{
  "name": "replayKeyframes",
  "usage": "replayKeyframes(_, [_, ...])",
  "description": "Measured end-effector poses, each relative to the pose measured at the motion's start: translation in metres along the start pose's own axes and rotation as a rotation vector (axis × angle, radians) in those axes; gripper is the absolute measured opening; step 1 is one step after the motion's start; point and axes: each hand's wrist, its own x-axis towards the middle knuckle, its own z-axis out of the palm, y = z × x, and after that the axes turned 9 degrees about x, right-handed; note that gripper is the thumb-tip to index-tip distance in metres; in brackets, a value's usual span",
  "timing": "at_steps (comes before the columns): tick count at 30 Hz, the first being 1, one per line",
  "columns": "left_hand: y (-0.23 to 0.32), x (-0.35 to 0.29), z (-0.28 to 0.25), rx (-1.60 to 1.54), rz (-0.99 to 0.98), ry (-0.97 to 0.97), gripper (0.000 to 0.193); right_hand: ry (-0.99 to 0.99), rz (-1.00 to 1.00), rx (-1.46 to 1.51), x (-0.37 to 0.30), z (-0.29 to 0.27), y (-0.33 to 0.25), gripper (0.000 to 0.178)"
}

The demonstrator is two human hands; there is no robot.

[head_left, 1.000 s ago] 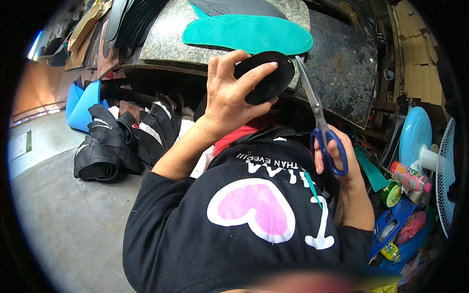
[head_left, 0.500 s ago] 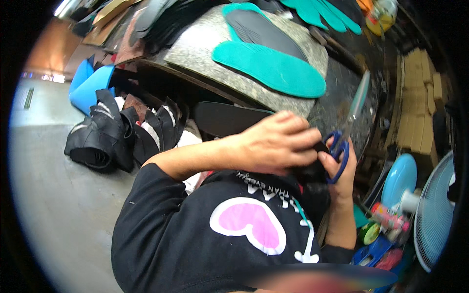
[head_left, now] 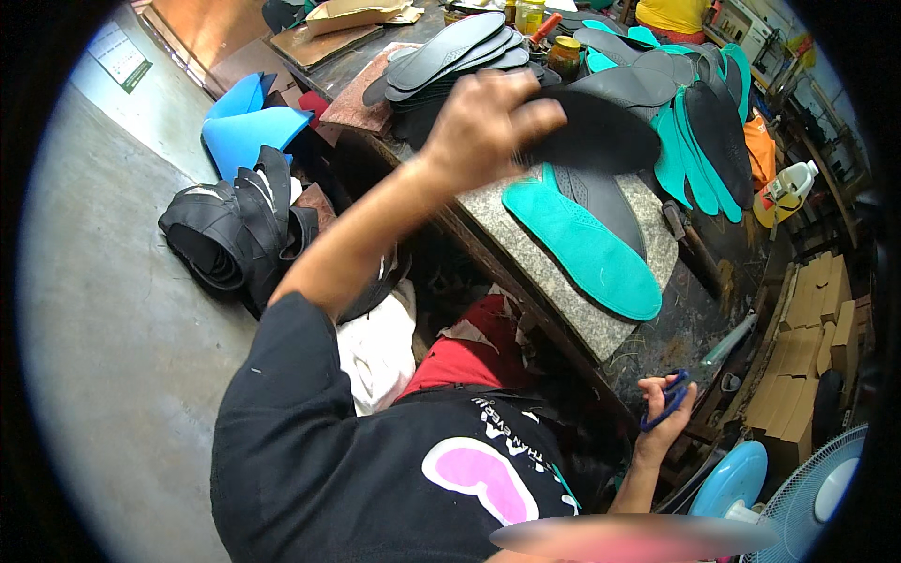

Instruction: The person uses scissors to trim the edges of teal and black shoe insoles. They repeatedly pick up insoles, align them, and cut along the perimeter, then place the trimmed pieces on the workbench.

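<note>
My left hand, blurred by motion, is raised over the table and grips a black insole by one end. Below it, a green insole lies across a grey insole on a speckled stone slab. Low at the right, past the table's near edge, my right hand is closed on scissors by their blue handles. The blades point away, up and to the right.
Stacked grey insoles stand at the table's far left; fanned green and black insoles lie far right. A hammer rests beside the slab. Black material rolls are at the left, boxes and a fan at the right.
My left hand has swung up and away over the table, carrying the black insole. My right hand has dropped lower with the scissors, apart from the left. The view has shifted toward the far table.
</note>
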Motion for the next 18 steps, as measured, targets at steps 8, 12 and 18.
replayKeyframes(8, [-0.165,-0.015,0.144,0.421,-0.42,-0.57,0.1,0.108,0.029,-0.003,0.011,-0.005,0.019,0.026])
replayKeyframes(12, [-0.171,-0.038,0.171,0.41,-0.469,-0.735,0.109,0.103,0.006,0.021,0.012,-0.003,0.019,0.024])
replayKeyframes(18, [-0.122,-0.018,0.146,0.301,-0.396,-0.331,0.105,0.098,0.003,0.021,0.012,-0.001,0.017,0.024])
